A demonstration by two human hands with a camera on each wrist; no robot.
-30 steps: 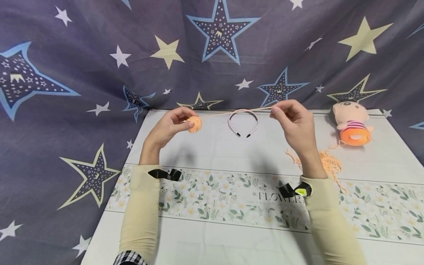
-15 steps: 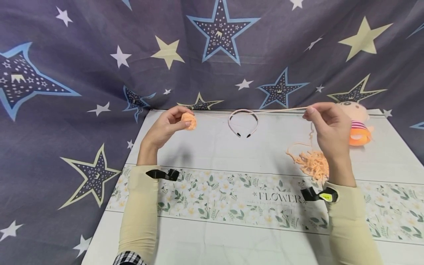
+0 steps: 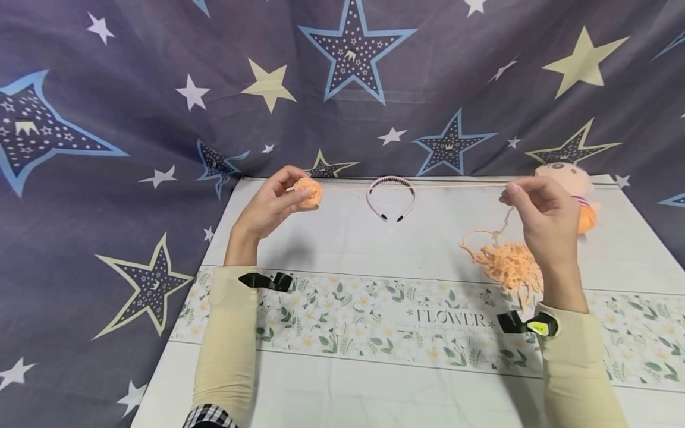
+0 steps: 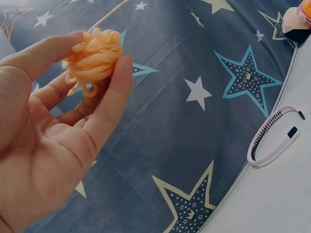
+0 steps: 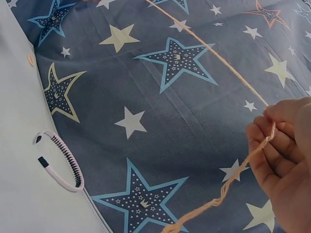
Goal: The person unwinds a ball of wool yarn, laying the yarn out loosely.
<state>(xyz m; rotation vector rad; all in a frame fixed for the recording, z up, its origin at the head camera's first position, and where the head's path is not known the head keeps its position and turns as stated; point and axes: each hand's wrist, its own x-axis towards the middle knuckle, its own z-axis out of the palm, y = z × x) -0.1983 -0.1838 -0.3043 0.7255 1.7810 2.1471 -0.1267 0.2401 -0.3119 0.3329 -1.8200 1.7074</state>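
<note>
My left hand (image 3: 271, 204) holds a small ball of orange yarn (image 4: 95, 57) between thumb and fingers, up above the table. From the ball a strand of yarn (image 5: 214, 56) runs taut across to my right hand (image 3: 548, 223), which pinches it between thumb and fingertips. Below the right hand the strand hangs loose and twisted, leading down to a tangled pile of orange yarn (image 3: 508, 266) on the table. The right forearm and hand overlap the pile's right side in the head view.
A pale pink headband (image 3: 368, 199) with black tips lies at the table's back edge, behind the strand. At the back right sits a plush doll (image 3: 563, 175), partly hidden by the right hand. A star-print curtain (image 3: 342, 131) hangs behind the white table (image 3: 342, 386).
My right hand has moved well to the right, drawing out a longer span of strand from the ball. The left hand has turned the ball slightly and stays about where it was.
</note>
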